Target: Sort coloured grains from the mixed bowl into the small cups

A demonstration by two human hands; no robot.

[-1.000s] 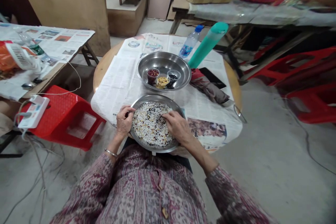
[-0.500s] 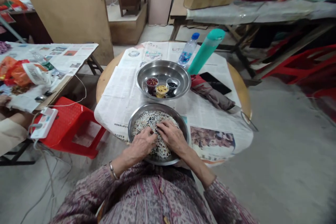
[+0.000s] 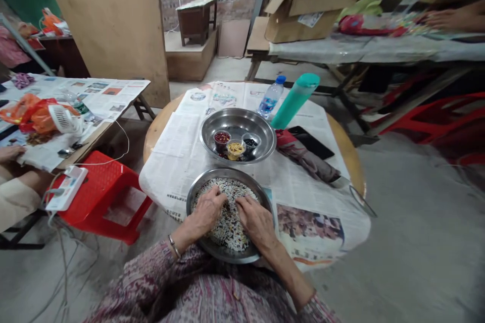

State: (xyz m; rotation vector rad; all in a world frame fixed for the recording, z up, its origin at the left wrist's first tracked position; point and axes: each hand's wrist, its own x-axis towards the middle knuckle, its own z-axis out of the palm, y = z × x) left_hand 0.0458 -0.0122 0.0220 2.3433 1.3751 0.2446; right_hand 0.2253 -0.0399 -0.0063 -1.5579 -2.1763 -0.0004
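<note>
Both hands are in the nearer steel basin [image 3: 266, 201], over a mix of small white, black and yellow grains or beads [image 3: 232, 224]. My left hand [image 3: 207, 207], with a bracelet at the wrist, rests on the left of the mix, fingers bent and pressed together. Opposite it my right hand [image 3: 256, 219] curls its fingers at the right side. Whatever the fingertips pinch is too small to make out. A larger steel basin [image 3: 206, 128] stands just beyond, holding clear cups of red [image 3: 222, 138], yellow [image 3: 235, 149] and black bits [image 3: 250, 142].
Newspaper [image 3: 172, 156] covers the round table. Behind the basins stand a water bottle [image 3: 271, 97] and a leaning teal bottle [image 3: 295, 101]. A folded umbrella [image 3: 308, 160] and dark phone [image 3: 311, 142] lie right. A red stool [image 3: 100, 186] with a power strip [image 3: 67, 189] is left.
The view has tilted up, so everything sits lower in the picture. My hands have moved slightly apart, baring more of the mix between them.
</note>
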